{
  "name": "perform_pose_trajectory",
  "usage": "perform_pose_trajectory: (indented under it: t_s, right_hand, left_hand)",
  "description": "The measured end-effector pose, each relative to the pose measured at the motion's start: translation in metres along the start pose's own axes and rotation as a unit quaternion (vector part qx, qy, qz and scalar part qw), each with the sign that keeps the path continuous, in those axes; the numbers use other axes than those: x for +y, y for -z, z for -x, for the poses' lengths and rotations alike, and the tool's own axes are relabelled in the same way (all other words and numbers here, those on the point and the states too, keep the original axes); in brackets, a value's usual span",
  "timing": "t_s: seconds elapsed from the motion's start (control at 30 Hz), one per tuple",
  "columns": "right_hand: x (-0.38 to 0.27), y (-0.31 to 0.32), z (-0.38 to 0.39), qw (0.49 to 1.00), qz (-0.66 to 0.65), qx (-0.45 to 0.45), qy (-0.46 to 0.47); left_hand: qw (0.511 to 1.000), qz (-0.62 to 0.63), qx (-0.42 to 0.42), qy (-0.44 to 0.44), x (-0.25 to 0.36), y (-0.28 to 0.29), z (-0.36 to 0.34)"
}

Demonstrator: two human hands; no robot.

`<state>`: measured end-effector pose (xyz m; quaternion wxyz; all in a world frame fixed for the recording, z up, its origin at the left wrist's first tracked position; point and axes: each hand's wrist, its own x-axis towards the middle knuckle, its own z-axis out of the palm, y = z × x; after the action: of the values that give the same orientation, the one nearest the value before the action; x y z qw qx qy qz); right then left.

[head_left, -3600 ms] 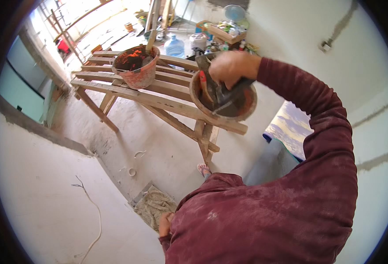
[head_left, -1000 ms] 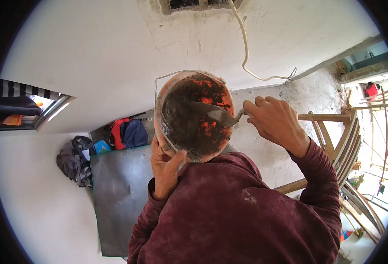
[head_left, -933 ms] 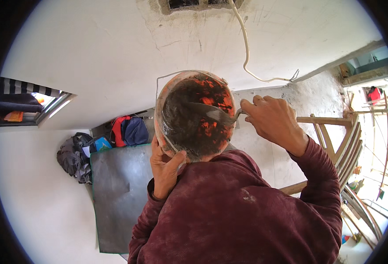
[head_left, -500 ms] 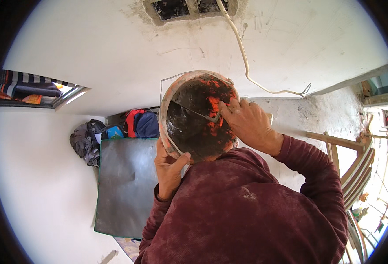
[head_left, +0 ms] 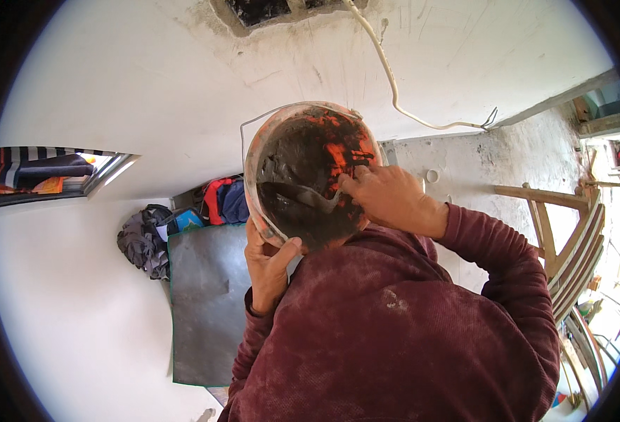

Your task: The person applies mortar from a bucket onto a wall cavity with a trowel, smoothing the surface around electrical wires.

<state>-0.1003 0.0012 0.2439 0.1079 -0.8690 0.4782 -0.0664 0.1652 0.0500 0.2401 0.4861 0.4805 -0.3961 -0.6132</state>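
An orange bucket (head_left: 252, 184) with a mortar-caked rim and a thin wire handle is tilted in front of my chest. Dark wet mortar (head_left: 289, 151) coats its inside, and orange streaks show on the right part. My left hand (head_left: 269, 271) grips the near-left rim, thumb over the edge. Inside the bucket my right hand (head_left: 393, 199) is closed round the handle of a trowel, mostly hidden by the fingers. The trowel (head_left: 299, 195) has a bent metal neck, and its blade lies against the mortar, pointing left.
A whitish wall with a recessed opening (head_left: 257, 10) rises ahead, a pale cable (head_left: 393, 91) hanging along it. To the left lie a dark sheet-covered surface (head_left: 208, 302), crumpled grey cloth (head_left: 143, 240) and bags (head_left: 225, 202). A wooden frame (head_left: 545, 225) stands right.
The trowel blade has turned, so more of its flat shows, and it has moved lower in the bucket with my right hand. My left hand keeps its hold on the rim.
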Motion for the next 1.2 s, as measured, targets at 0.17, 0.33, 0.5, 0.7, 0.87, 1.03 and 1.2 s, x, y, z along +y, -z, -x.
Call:
perform_pose_trajectory:
  t_s: [0.17,0.33,0.5,0.7,0.87,1.03,1.2]
  right_hand:
    - [-0.006,-0.003,-0.004,0.988,-0.097,-0.111,-0.045]
    - [-0.010,-0.006,-0.005,0.977,-0.173,-0.099,-0.072]
    - [-0.002,0.008,0.007,0.960,-0.241,-0.092,-0.112]
    - [0.013,0.051,0.017,0.946,-0.282,-0.021,-0.156]
    - [0.031,0.103,-0.002,0.978,-0.178,0.029,-0.106]
    - [0.049,0.159,-0.036,0.993,-0.076,0.053,-0.071]
    - [0.054,0.194,-0.069,0.993,-0.066,0.034,-0.097]
  left_hand:
    - [0.999,0.022,-0.025,0.008,0.004,0.018,-0.009]
    - [0.997,-0.050,-0.047,-0.028,0.011,0.030,-0.021]
    - [0.998,0.044,-0.041,0.013,0.005,0.034,-0.029]
    - [0.983,0.179,0.000,0.045,-0.017,0.038,-0.046]
    - [0.977,0.212,-0.006,0.019,-0.032,0.036,-0.061]
    - [0.971,0.240,0.003,0.008,-0.037,0.029,-0.068]
    - [0.980,0.194,0.027,0.035,-0.041,0.027,-0.070]
